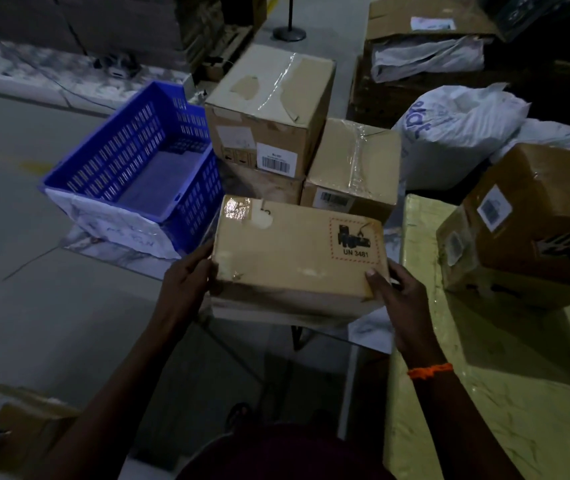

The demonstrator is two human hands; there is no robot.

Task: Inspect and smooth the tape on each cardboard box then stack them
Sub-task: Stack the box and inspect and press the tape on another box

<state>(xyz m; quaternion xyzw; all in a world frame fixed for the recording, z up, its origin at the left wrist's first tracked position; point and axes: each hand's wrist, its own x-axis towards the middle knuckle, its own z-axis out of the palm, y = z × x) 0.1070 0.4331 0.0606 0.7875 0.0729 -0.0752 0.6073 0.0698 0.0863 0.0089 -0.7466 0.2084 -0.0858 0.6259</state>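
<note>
A flat cardboard box (290, 251) with a red-dashed "UN 3481" label and shiny clear tape at its left end is held between both hands. My left hand (186, 275) grips its left end; my right hand (392, 285) grips its near right corner, thumb on top. The box sits on or just above another flat box (276, 311) beneath it. Behind stand a tall taped box (269, 109) on a lower box, and a smaller taped box (352, 164) to its right. Another taped box (526, 230) rests at the right.
A blue slotted plastic crate (131, 168) stands to the left on a marbled tabletop (103, 245). A yellow wrapped surface (484, 393) lies at the right. White plastic bags (456, 123) and an open carton (425, 32) sit behind. A carton (16, 420) is at the lower left.
</note>
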